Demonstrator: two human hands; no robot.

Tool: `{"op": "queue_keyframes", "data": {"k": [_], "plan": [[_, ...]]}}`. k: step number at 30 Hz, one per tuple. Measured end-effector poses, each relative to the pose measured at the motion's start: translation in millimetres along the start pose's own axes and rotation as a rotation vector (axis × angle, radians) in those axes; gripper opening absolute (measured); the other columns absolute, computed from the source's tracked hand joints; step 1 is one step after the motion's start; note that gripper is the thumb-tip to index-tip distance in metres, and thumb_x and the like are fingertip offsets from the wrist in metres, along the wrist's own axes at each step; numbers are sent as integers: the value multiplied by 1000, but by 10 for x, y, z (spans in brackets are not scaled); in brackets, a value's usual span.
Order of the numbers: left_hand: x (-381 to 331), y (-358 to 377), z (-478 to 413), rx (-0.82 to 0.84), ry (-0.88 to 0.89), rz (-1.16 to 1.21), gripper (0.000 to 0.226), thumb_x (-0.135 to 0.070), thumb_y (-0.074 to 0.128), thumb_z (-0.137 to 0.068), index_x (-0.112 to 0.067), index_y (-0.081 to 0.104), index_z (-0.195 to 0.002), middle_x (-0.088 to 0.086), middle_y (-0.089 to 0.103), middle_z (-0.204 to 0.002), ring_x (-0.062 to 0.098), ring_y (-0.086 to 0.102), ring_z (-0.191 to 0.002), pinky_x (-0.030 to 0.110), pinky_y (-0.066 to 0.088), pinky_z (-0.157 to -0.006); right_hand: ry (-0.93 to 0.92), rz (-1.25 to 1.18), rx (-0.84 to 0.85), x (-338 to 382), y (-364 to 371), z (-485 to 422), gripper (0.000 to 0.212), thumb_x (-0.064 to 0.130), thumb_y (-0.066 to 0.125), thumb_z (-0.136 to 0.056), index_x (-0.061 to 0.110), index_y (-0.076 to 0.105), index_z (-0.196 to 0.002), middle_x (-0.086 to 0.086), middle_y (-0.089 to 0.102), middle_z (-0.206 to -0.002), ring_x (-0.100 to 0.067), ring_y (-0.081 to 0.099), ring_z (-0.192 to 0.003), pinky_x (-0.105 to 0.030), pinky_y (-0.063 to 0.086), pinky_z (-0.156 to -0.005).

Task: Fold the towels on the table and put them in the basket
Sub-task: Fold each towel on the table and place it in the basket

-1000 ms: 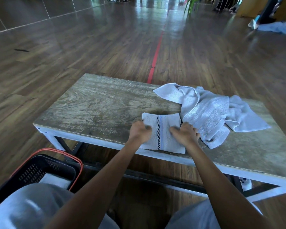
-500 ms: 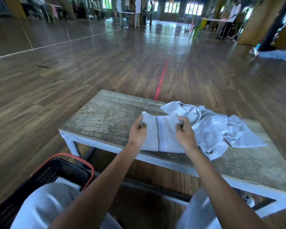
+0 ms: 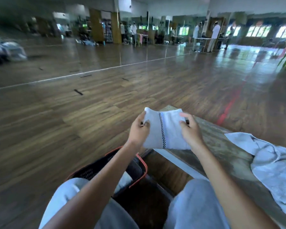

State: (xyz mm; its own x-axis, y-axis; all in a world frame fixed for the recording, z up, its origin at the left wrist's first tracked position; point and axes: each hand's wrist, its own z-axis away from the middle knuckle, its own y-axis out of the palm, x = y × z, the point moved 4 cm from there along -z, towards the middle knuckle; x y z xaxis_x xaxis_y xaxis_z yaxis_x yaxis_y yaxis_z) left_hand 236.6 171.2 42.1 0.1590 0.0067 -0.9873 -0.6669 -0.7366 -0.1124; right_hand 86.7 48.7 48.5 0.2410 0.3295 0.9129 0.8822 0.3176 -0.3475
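I've swung the folded towel toward the basket, left hand and right hand gripping its edges to keep the fold.

The mouth of the black basket, low beside the table, is partly barred by the left forearm and a knee; bare tabletop is left between the folded towel and the crumpled towels.

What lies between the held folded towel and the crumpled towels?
Head view: the right hand gripping the folded towel by its edge, then bare table top up to the crumpled towels.
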Motion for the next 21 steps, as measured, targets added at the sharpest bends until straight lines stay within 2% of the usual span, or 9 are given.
{"op": "queue_keyframes", "data": {"k": [2,6,8,10,12,14,15,18,21], "plan": [[76,-303,20,-50,-18,-2,46,-13,49,-95,-18,44,-140,13,59,-127,31,60,-112,44,48,-99,6,-27,84,84,290,2,33,12,41,-92,31,55,-115,15,54,-89,-5,48,-71,-23,37,-62],[368,-812,53,-134,-87,-7,47,-15,49,-97,-20,40,-143,8,61,-124,23,64,-102,38,52,-90,5,-65,234,120,856,50,36,11,41,-93,31,55,-120,18,53,-100,3,47,-73,-10,34,-63],[590,-1003,80,-188,-132,-24,48,-16,50,-97,-20,40,-143,9,59,-125,22,62,-106,38,51,-93,22,-79,290,0,1162,60,36,11,43,-92,31,56,-119,14,54,-106,4,49,-77,-14,37,-67],[877,-1156,105,-236,-178,-41,48,-17,50,-97,-19,40,-143,9,57,-127,22,60,-108,38,50,-95,62,-104,364,-209,1487,60,36,10,45,-91,35,58,-113,11,57,-110,-3,52,-85,-24,41,-79],[1203,-1268,124,-264,-248,-42,48,-16,49,-97,-19,39,-144,6,58,-121,15,62,-96,28,53,-82,119,-123,433,-471,1797,48,37,7,47,-90,39,60,-105,10,57,-120,-6,53,-100,-29,41,-92],[1564,-1345,105,-287,-332,-10,49,-15,49,-97,-18,38,-145,1,57,-111,5,58,-79,20,50,-69,170,-117,504,-753,2099,29,38,4,47,-91,39,60,-100,10,55,-124,-6,50,-103,-26,39,-93],[1756,-1364,83,-295,-371,4,50,-14,49,-97,-18,37,-145,-1,58,-108,3,57,-77,19,49,-68,199,-111,534,-896,2242,11,39,2,47,-91,38,60,-99,11,53,-125,-5,49,-105,-23,37,-93],[2358,-1377,-38,-331,-460,41,50,-10,47,-97,-19,37,-145,-7,57,-94,3,54,-74,20,47,-68,277,-87,605,-1326,2685,-85,42,-1,46,-91,38,60,-97,12,51,-125,-5,44,-119,-22,33,-96],[3017,-1384,-200,-402,-547,76,51,-4,46,-95,-15,39,-144,1,59,-100,7,55,-78,24,48,-72,349,-34,659,-1793,3146,-202,46,-3,46,-85,37,62,-103,14,55,-122,-15,50,-124,-34,43,-101]]}}
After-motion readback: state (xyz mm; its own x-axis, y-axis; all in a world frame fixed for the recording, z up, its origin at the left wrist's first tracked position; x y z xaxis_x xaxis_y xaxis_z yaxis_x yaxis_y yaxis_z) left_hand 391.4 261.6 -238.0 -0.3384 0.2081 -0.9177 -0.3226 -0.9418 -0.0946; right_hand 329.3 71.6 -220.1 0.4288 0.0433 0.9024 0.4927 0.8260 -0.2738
